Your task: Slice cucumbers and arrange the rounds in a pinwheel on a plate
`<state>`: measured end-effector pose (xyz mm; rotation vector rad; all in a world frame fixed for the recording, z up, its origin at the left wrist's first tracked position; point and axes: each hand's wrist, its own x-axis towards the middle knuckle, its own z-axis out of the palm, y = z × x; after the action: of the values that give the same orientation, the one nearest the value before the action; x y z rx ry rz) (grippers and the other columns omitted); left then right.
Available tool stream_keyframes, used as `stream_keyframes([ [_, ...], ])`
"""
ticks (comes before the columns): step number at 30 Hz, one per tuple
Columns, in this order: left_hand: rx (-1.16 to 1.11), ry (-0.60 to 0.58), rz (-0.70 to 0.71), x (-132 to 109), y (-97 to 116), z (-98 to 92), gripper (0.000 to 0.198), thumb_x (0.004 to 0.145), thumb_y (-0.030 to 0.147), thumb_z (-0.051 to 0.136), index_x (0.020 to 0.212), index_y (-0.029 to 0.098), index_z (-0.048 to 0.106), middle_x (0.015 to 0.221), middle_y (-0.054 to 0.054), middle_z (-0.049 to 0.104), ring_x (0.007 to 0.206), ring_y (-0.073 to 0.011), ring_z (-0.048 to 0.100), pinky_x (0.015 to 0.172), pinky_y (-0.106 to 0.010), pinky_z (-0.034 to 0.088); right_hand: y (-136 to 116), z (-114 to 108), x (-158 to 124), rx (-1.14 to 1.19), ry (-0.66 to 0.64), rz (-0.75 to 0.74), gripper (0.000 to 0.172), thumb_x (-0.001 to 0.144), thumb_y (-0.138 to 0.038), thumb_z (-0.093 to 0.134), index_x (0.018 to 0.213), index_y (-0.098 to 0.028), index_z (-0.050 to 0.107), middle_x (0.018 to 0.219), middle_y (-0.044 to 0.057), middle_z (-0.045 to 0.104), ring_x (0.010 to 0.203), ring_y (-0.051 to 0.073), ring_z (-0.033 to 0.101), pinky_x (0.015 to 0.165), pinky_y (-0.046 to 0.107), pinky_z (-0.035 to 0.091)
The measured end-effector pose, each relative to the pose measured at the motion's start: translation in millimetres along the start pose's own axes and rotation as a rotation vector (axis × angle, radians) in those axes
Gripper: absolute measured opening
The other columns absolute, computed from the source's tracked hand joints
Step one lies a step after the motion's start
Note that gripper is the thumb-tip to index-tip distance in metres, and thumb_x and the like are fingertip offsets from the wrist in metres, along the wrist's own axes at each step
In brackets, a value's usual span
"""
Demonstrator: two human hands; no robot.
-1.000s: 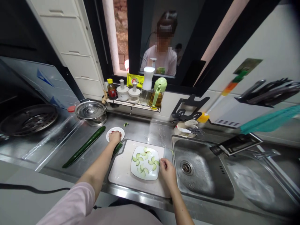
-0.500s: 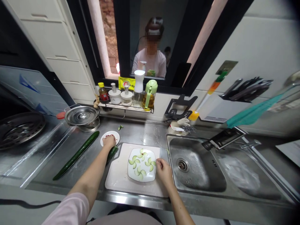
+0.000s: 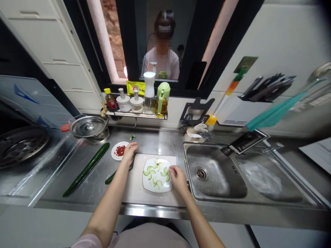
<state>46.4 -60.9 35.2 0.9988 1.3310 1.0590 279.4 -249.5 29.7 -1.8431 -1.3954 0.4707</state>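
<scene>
A white squarish plate (image 3: pixel 148 186) lies on a pale cutting board (image 3: pixel 131 196), bearing thin green-edged cucumber slices (image 3: pixel 156 183) set in pinwheel groups. One group has a tiny red piece at its centre. My left hand (image 3: pixel 130 152) hovers by the right rim of a small white dish (image 3: pixel 113 154) of small red pieces (image 3: pixel 120 150); its fingers are drawn together, and anything between them is too small to make out. At the plate's right edge, my right hand (image 3: pixel 178 178) is closed in a pinch, its contents hidden. A cucumber piece (image 3: pixel 110 178) shows partly behind my left forearm.
A long whole cucumber (image 3: pixel 86 170) lies on the steel counter at left, near a lidded pot (image 3: pixel 90 127). The sink (image 3: pixel 217 172) adjoins the board's right side. A knife blade (image 3: pixel 180 161) rests on the board's right edge. Behind stands a rack of seasoning bottles (image 3: pixel 139 114).
My left hand has lifted out of the dish and moved right, uncovering the red pieces. My right hand stays by the plate's right edge, slightly higher. The camera view has shifted a little.
</scene>
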Motion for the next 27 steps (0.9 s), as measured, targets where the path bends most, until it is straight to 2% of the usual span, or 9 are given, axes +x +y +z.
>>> stream_keyframes([
  [2,-0.109,-0.086,-0.036,-20.5,6.1,15.2,0.044,0.058,0.034,0.071,0.098,0.018,0.064,0.075,-0.001,0.066,0.054,-0.0073,0.048,0.050,-0.019,0.028,-13.7,-0.7,7.8,0.016,0.000,-0.037,0.023,0.085,-0.033,0.046,0.085,-0.019,0.065,0.079,0.005,0.066,0.075,0.018,0.059,0.069,0.028,0.043],
  [6,-0.172,-0.198,-0.072,-58.7,18.0,42.5,0.042,0.057,0.036,0.076,0.094,0.018,0.065,0.075,-0.001,0.066,0.054,-0.0067,0.047,0.050,-0.019,0.027,-45.9,-6.3,23.7,0.039,0.043,-0.130,0.018,0.086,-0.030,0.049,0.084,-0.021,0.064,0.076,0.003,0.064,0.077,0.018,0.058,0.072,0.028,0.043],
  [12,-0.225,-0.323,-0.093,-96.8,29.1,66.0,0.046,0.054,0.041,0.080,0.091,0.018,0.065,0.074,0.000,0.064,0.056,-0.0066,0.048,0.050,-0.019,0.028,-76.0,-14.4,31.3,0.032,0.057,-0.246,0.016,0.089,-0.029,0.050,0.089,-0.021,0.065,0.082,0.003,0.064,0.083,0.017,0.057,0.078,0.028,0.042],
  [18,-0.127,-0.370,-0.081,-113.0,25.3,75.3,0.049,0.054,0.047,0.078,0.092,0.018,0.066,0.074,0.000,0.064,0.058,-0.0075,0.050,0.051,-0.019,0.032,-77.5,-19.2,26.0,-0.043,0.012,-0.243,0.019,0.092,-0.028,0.048,0.093,-0.020,0.065,0.088,0.005,0.063,0.090,0.018,0.055,0.081,0.028,0.041],
  [23,-0.152,-0.383,-0.100,-116.9,19.5,77.4,0.047,0.056,0.045,0.078,0.092,0.017,0.066,0.074,0.000,0.065,0.059,-0.0080,0.052,0.053,-0.020,0.032,-73.4,-23.7,23.7,-0.086,-0.007,-0.233,0.021,0.093,-0.028,0.046,0.090,-0.020,0.065,0.089,0.005,0.062,0.090,0.018,0.053,0.082,0.028,0.039],
  [27,-0.123,-0.392,-0.081,-118.1,18.5,77.9,0.048,0.056,0.045,0.078,0.092,0.016,0.066,0.073,0.000,0.065,0.063,-0.0099,0.054,0.059,-0.021,0.037,-71.3,-24.4,22.5,-0.082,-0.023,-0.225,0.019,0.091,-0.026,0.047,0.087,-0.020,0.064,0.086,0.005,0.061,0.088,0.018,0.053,0.079,0.027,0.039],
])
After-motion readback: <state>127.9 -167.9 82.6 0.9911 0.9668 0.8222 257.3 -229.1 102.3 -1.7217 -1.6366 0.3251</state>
